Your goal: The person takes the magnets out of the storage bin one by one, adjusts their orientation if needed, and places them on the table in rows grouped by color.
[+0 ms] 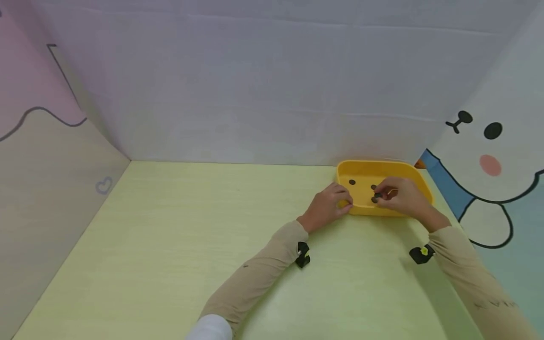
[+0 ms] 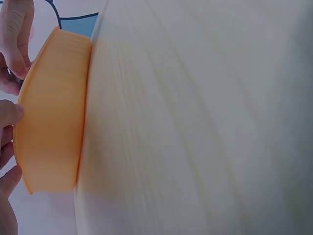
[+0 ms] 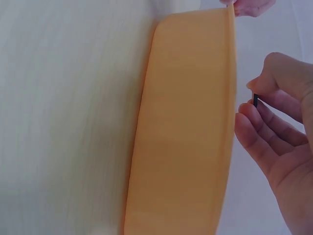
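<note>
A yellow tray [image 1: 384, 210] stands at the back right of the table, against the wall. My left hand [image 1: 327, 206] holds its front left corner, with the fingers and thumb at the rim. Above the tray, my right hand [image 1: 401, 194] pinches a small black disc [image 3: 255, 100] between thumb and fingertips. A dark disc [image 1: 352, 182] lies on the left of the tray floor. Another disc [image 1: 373, 187] and one more disc [image 1: 375, 199] lie close to the right fingertips. The right hand covers part of the tray's right side.
The pale yellow-green table [image 1: 170, 245] stretches to the left and front. A plain white wall [image 1: 255, 85] rises behind the tray, and a side wall with a cartoon face [image 1: 514, 156] borders the table on the right.
</note>
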Available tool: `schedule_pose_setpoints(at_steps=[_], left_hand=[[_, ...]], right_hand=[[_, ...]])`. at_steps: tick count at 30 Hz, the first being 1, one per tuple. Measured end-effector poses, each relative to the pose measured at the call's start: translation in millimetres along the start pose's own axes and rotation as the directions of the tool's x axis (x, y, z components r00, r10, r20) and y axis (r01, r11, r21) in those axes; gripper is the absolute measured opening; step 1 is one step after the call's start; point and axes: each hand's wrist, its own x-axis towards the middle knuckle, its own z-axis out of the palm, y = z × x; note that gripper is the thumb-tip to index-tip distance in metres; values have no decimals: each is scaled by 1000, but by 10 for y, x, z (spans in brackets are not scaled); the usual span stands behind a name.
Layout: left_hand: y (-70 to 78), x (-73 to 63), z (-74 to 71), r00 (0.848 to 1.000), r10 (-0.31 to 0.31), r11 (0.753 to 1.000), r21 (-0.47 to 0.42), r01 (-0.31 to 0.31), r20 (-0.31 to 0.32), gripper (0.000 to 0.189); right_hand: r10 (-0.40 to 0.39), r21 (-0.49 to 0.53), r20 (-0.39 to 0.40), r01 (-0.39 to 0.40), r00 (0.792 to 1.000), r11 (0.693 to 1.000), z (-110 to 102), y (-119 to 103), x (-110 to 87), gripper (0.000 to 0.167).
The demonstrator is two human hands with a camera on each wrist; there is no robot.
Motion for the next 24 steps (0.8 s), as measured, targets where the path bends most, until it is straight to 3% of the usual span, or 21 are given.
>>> schedule_pose_setpoints(at_steps=[11, 19, 24], left_hand=[[-42, -31, 24, 1000, 2, 1000, 11, -1, -22, 4], [-39, -29, 24, 999, 8, 1000, 8, -8, -37, 4], [-10, -13, 19, 1000, 5, 1000, 5, -5, -14, 4]], right_hand=[[8, -20, -14, -8, 1000, 1000, -102, -194, -190, 18], [-27, -9, -20, 26, 999, 1000, -125, -269, -301, 21], [-61, 22, -32, 61, 998, 998, -78, -326, -388, 25]])
